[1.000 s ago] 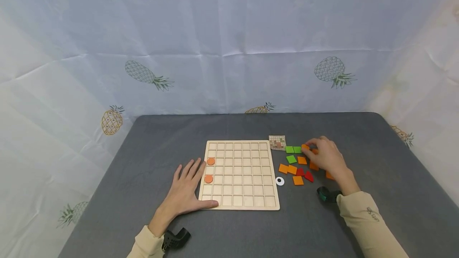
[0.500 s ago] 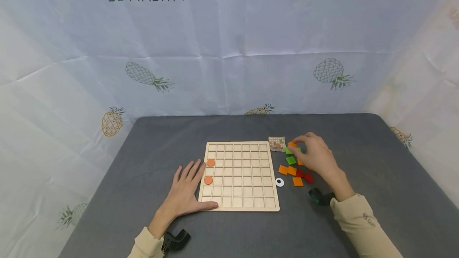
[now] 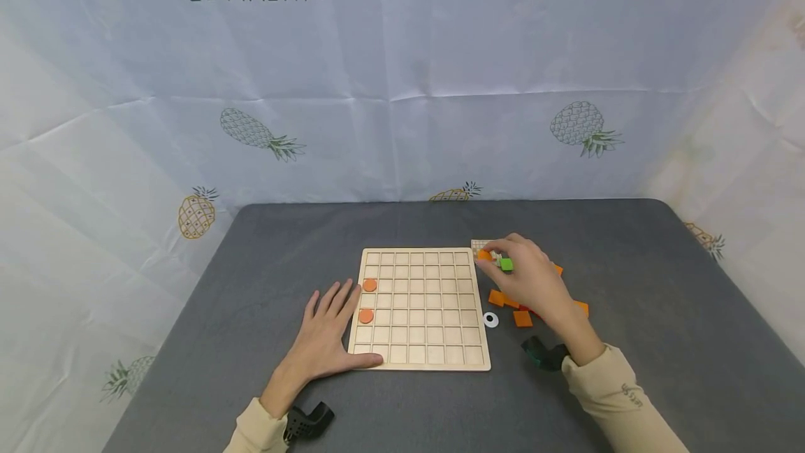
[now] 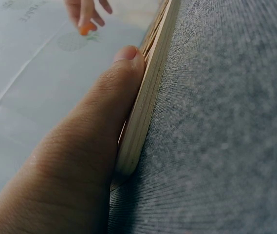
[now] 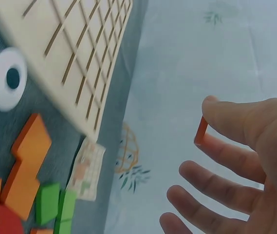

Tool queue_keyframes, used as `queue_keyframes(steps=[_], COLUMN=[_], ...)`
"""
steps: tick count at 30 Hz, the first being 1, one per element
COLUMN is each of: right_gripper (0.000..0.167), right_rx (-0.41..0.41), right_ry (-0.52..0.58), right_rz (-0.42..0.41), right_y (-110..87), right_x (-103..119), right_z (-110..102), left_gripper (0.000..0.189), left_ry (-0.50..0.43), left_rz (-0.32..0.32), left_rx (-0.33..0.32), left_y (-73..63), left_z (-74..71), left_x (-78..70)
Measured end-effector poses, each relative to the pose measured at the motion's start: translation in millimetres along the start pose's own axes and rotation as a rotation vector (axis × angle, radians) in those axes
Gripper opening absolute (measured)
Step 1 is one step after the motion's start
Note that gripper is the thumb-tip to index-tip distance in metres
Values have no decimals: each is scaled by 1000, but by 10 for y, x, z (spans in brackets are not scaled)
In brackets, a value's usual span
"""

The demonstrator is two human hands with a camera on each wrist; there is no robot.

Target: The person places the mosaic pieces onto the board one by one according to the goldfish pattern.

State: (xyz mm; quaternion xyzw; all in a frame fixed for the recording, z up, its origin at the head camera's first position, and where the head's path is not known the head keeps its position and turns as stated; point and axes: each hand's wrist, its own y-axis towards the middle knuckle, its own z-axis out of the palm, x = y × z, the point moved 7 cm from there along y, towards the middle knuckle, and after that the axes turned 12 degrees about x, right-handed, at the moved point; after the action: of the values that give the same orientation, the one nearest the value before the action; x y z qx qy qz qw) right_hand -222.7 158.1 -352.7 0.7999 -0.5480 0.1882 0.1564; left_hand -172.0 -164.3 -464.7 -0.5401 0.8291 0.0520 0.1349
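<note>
A square wooden grid board [image 3: 418, 310] lies on the grey table, with two orange discs [image 3: 370, 285] in its left column. My left hand [image 3: 323, 338] rests spread at the board's left edge, its thumb along the near left corner; the left wrist view has the thumb [image 4: 114, 87] against the wooden rim. Between thumb and index finger, my right hand [image 3: 525, 275] pinches an orange tile [image 3: 484, 255], held above the small pattern card near the board's far right corner. In the right wrist view the orange tile [image 5: 201, 130] shows edge-on, and the other fingers are spread apart.
Right of the board lie several orange tiles [image 5: 24, 185], green tiles [image 5: 48, 202] and a red piece [image 5: 9, 222]. A white ring with a dark centre [image 3: 490, 320] sits beside the board's right edge. The pattern card [image 5: 86, 170] is at the far right corner.
My right hand has moved left with the orange tile, from the loose pieces across the green tiles to the pattern card. The left hand and board have stayed put.
</note>
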Motion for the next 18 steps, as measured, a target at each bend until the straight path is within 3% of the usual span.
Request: queue_keyframes(steps=[5,18], right_gripper=[33,29], right_rx=[-18,3], right_ry=[12,3], right_rz=[-58,-115], right_y=[6,40], right_x=[159,534], right_z=[45,219], left_gripper=[126,126], left_ry=[-6,-10], left_rz=[0,-2], left_rx=[0,4], left_y=[-4,-5], left_z=[-8,-18], left_x=[-6,-12])
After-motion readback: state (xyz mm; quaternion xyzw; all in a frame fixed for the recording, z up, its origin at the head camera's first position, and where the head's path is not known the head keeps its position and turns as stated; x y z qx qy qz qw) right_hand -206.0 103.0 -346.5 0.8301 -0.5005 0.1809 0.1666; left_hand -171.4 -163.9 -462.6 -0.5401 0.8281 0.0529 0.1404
